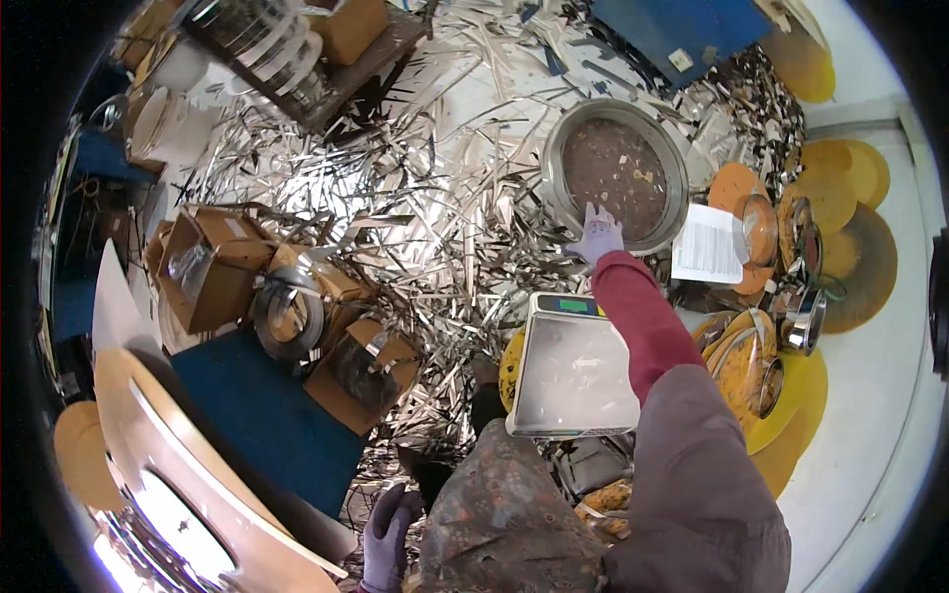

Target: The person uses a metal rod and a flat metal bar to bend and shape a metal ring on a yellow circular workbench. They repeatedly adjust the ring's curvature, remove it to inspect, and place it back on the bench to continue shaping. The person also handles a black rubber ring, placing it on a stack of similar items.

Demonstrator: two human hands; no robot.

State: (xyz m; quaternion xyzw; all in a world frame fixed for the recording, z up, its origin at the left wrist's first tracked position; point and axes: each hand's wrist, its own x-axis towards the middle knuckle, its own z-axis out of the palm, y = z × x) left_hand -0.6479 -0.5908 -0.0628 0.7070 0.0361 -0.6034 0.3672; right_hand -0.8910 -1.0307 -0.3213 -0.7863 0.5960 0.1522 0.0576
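Note:
My right hand [598, 235], in a light glove, reaches forward to the near rim of a round metal pan [674, 158]. Its fingers are stretched out and apart over that rim, and nothing shows in them. The pan's brown bottom carries a few small pale bits. Below my right forearm stands a white weighing scale [578, 376] with a green display; its plate bears no load. My left hand [388, 539], also gloved, hangs low beside my patterned apron [504, 514]. Its fingers are partly apart, with nothing visible between them.
Metal strip scraps [395, 227] cover the floor. Cardboard boxes [213, 267] and a metal ring [289, 314] lie to the left by a blue panel [267, 405]. A white paper sheet [708, 245], orange discs and yellow discs [858, 262] stand along the right wall.

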